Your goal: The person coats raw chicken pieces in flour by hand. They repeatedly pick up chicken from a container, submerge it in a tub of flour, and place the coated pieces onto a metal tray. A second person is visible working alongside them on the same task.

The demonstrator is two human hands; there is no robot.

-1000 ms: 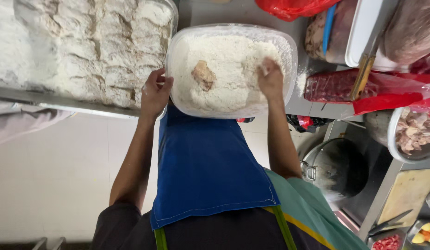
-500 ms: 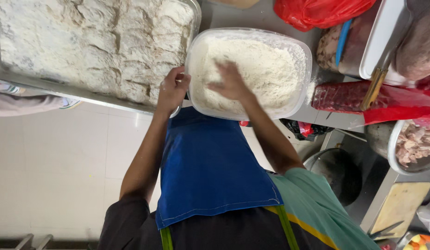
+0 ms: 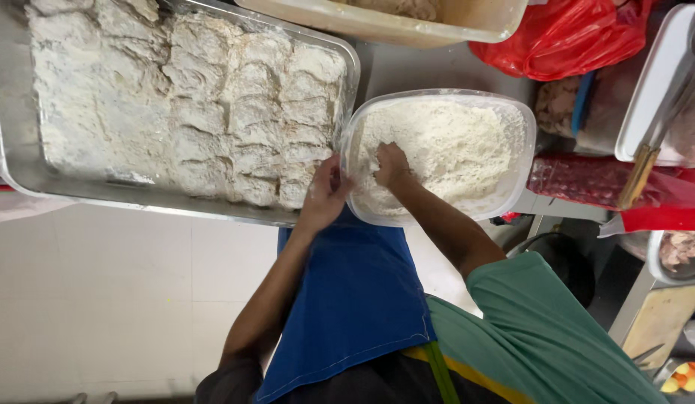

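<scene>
We are looking down at clear plastic tub of white flour, sitting just right of metal tray packed with floured pieces. Right hand, at tub's right rim a second ago, is now pressing into flour at left side, fingers curled and partly buried; whether holding anything, cannot tell. Left hand is staying at tub's near-left rim, fingers loosely wrapping edge, steadying it. Blue apron is hanging below.

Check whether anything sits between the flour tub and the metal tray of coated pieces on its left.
Nothing visible does. The flour tub sits right beside the metal tray; only the left hand rests on the tub's near rim at that gap, while the right hand is in the flour.
</scene>
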